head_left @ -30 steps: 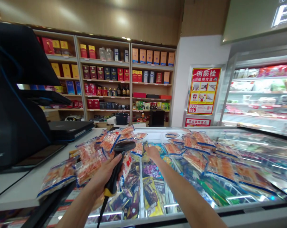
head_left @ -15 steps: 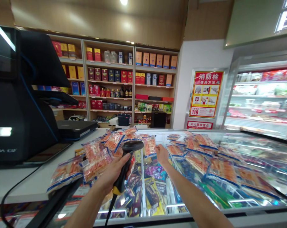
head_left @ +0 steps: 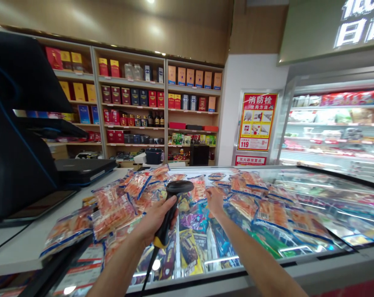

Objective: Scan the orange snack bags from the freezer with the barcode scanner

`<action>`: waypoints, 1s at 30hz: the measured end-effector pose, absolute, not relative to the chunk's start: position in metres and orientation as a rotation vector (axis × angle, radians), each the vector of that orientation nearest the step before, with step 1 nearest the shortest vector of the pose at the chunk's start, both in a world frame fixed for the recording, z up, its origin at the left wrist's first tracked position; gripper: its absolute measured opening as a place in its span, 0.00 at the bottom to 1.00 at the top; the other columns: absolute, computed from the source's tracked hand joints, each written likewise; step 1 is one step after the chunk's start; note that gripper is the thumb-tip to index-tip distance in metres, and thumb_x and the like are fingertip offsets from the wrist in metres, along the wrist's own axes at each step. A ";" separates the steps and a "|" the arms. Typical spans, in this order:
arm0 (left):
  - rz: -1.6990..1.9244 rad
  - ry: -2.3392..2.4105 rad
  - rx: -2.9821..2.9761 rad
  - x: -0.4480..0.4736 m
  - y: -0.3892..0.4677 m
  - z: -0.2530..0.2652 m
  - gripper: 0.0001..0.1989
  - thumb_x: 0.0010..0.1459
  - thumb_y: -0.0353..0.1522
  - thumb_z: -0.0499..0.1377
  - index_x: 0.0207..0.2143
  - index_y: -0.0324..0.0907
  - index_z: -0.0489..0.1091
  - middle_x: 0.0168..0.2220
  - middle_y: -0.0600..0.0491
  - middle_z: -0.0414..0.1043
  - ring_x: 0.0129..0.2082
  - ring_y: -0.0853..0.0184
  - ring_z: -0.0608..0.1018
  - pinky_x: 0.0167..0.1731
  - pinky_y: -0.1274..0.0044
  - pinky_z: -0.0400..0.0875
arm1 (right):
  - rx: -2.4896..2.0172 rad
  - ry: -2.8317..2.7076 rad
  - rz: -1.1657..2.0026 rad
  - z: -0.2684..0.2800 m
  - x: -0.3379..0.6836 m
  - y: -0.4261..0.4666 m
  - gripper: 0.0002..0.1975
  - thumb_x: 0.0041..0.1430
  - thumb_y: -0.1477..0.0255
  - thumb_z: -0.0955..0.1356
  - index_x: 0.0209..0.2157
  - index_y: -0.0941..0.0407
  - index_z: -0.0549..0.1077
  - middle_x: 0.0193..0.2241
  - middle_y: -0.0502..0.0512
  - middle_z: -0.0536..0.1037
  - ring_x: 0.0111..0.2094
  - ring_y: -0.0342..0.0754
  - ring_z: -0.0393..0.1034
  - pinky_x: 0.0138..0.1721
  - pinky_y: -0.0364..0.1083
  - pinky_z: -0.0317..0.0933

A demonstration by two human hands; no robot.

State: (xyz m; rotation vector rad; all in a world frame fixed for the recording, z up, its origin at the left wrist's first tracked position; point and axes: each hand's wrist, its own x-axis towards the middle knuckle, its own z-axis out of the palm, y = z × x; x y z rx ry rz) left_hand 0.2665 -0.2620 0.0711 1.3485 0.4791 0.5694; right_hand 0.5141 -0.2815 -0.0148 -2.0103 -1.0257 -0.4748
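Note:
My left hand (head_left: 162, 216) is wrapped round the handle of a black and yellow barcode scanner (head_left: 179, 187), its head pointing forward and its cable hanging below. My right hand (head_left: 215, 201) pinches the right edge of a clear packet of orange-pink food (head_left: 198, 189), which stands roughly upright just beyond the scanner head. The exact contents of the packet are too blurred to name. Similar packets lie in a heap (head_left: 115, 210) left of the scanner. More of them (head_left: 271, 212) are spread over the freezer glass right of my right hand.
Beneath the hands is a glass-topped chest freezer (head_left: 236, 272) with coloured packages inside. A checkout terminal (head_left: 16, 136) stands on the white counter (head_left: 10, 258) at left. Shelves of boxes (head_left: 131, 99) line the back wall; a lit refrigerated case (head_left: 335, 128) is at right.
The view has turned to the right. My right hand and the pinched packet have shifted slightly right together, and the scanner has moved right towards the packet.

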 end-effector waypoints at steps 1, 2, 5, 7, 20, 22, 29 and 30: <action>0.565 0.474 1.346 0.267 -0.262 0.071 0.15 0.45 0.43 0.54 0.23 0.39 0.61 0.17 0.58 0.64 0.13 0.76 0.65 0.12 0.83 0.60 | -2.013 -1.021 -0.485 -0.014 0.515 -0.282 0.10 0.51 0.70 0.58 0.26 0.56 0.70 0.25 0.51 0.73 0.29 0.43 0.65 0.31 0.39 0.51; 0.563 0.471 1.343 0.267 -0.262 0.071 0.15 0.45 0.43 0.54 0.23 0.39 0.61 0.17 0.58 0.64 0.13 0.76 0.65 0.12 0.83 0.60 | -2.015 -1.014 -0.496 -0.013 0.517 -0.282 0.10 0.51 0.69 0.59 0.26 0.56 0.69 0.24 0.51 0.73 0.29 0.43 0.65 0.31 0.39 0.51; 0.563 0.471 1.339 0.268 -0.262 0.070 0.15 0.45 0.43 0.54 0.24 0.39 0.61 0.17 0.58 0.64 0.13 0.76 0.65 0.12 0.83 0.60 | -2.038 -0.989 -0.515 -0.011 0.523 -0.283 0.11 0.51 0.68 0.59 0.27 0.56 0.69 0.24 0.51 0.73 0.28 0.43 0.66 0.29 0.39 0.51; 0.571 0.467 1.336 0.269 -0.261 0.070 0.15 0.45 0.43 0.53 0.24 0.39 0.61 0.17 0.58 0.63 0.13 0.77 0.64 0.12 0.83 0.60 | -2.068 -0.964 -0.519 -0.007 0.528 -0.284 0.11 0.52 0.68 0.58 0.28 0.56 0.69 0.24 0.51 0.74 0.28 0.44 0.66 0.28 0.40 0.51; 0.639 0.571 1.354 0.265 -0.250 0.061 0.16 0.44 0.44 0.53 0.21 0.39 0.59 0.15 0.59 0.62 0.12 0.77 0.64 0.12 0.83 0.58 | -2.305 -0.590 -0.465 0.052 0.592 -0.293 0.14 0.51 0.69 0.57 0.32 0.61 0.69 0.29 0.63 0.73 0.34 0.52 0.67 0.31 0.47 0.56; 0.630 0.566 1.360 0.264 -0.247 0.058 0.17 0.45 0.45 0.52 0.21 0.39 0.59 0.15 0.59 0.62 0.12 0.77 0.64 0.12 0.83 0.58 | -2.320 -0.576 -0.448 0.051 0.600 -0.294 0.15 0.51 0.70 0.57 0.34 0.62 0.69 0.30 0.66 0.72 0.35 0.54 0.67 0.32 0.48 0.56; 0.666 0.542 1.342 0.249 -0.236 0.055 0.17 0.45 0.45 0.52 0.23 0.39 0.59 0.17 0.58 0.63 0.13 0.77 0.64 0.13 0.82 0.59 | -2.169 -0.827 -0.771 0.039 0.583 -0.281 0.16 0.51 0.69 0.57 0.37 0.62 0.68 0.37 0.65 0.71 0.41 0.54 0.63 0.40 0.49 0.53; 0.668 0.538 1.343 0.246 -0.235 0.056 0.17 0.45 0.45 0.52 0.23 0.40 0.59 0.17 0.58 0.63 0.13 0.77 0.64 0.13 0.83 0.59 | -2.149 -0.898 -0.752 0.036 0.570 -0.274 0.16 0.51 0.69 0.57 0.36 0.61 0.69 0.36 0.63 0.71 0.41 0.54 0.63 0.40 0.49 0.53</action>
